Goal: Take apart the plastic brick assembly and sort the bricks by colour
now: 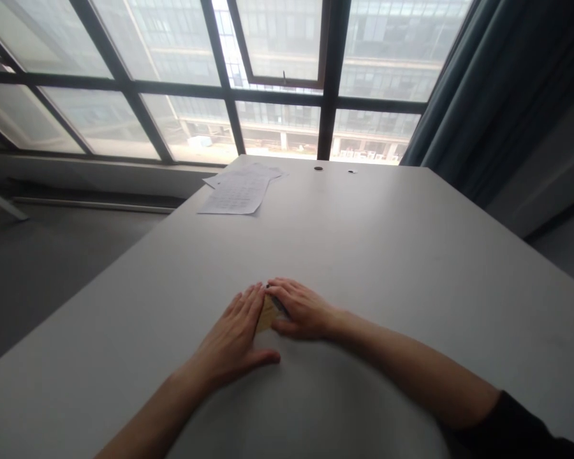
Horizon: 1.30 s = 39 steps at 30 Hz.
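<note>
A small tan piece (pixel 266 315), like card or paper with faint markings, lies on the white table (pixel 363 255) between my two hands. My left hand (pixel 239 335) is laid flat along its left side, fingers stretched forward and thumb held out to the right. My right hand (pixel 301 310) reaches in from the right with bent fingers over the piece's right side. A narrow grey edge (pixel 281 307) shows beneath those fingers; what it belongs to is hidden. Near both sets of fingertips sits a tiny dark spot (pixel 268 286), too small to name.
Several printed sheets (pixel 236 191) lie overlapping at the table's far left. Two small dark round spots, one a cable hole (pixel 318 169), are near the far edge. Beyond stand large windows (pixel 282 38), with a blue-grey curtain (pixel 478 83) at the right.
</note>
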Motion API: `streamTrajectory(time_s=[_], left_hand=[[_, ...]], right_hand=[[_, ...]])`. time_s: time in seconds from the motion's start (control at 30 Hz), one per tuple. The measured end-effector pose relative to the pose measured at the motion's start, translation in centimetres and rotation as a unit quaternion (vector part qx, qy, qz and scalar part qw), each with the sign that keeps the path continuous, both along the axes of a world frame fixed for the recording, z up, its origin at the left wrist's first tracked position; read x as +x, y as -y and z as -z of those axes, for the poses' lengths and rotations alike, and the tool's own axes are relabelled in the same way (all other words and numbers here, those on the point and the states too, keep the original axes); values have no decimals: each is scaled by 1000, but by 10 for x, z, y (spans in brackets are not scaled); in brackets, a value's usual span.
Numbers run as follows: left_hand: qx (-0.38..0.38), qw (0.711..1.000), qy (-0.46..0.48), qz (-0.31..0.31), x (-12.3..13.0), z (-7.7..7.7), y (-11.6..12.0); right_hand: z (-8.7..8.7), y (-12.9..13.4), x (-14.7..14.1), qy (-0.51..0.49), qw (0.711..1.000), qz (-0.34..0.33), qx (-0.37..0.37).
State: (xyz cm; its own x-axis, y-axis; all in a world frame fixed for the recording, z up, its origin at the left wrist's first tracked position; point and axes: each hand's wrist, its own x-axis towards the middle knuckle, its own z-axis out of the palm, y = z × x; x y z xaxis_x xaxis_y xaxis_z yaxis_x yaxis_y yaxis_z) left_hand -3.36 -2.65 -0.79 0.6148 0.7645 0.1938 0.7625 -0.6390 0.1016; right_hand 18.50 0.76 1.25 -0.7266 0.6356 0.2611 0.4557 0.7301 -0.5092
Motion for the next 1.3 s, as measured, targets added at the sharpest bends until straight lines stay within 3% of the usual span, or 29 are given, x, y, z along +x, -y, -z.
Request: streamTrajectory(time_s=[0.13,0.2,0.27,0.4,0.6,0.73,0.93,1.03,1.13,1.3], left_hand=[[-1,998,8,-68,-14,2,-3],[0,996,6,-93,-24,3,-8],[1,994,1,-106,-33,3,-17],[-12,995,-3,-99,-39,-1,-48],[-83,995,2,-57,-25,-13,-87],[-123,988,90,-22,-31,-16,-79],[-174,953,236,-73,-63,-21,-42],[-155,961,210,-88,-75,-21,-24],[-103,984,126,-77,-78,-16,-12],[-54,996,30,-59,-66,-5,-15]], right_hand=[[0,-2,-18,-84,993,46,-70],[1,0,-7,-46,994,78,-55],[3,3,6,34,997,69,-20],[3,8,13,145,989,31,14],[5,-6,-18,158,983,88,27],[8,-19,-38,149,985,73,39],[2,-31,-59,134,989,11,58],[0,-27,-49,113,992,18,42],[1,-16,-32,125,991,19,48],[6,-3,-30,128,989,33,69]])
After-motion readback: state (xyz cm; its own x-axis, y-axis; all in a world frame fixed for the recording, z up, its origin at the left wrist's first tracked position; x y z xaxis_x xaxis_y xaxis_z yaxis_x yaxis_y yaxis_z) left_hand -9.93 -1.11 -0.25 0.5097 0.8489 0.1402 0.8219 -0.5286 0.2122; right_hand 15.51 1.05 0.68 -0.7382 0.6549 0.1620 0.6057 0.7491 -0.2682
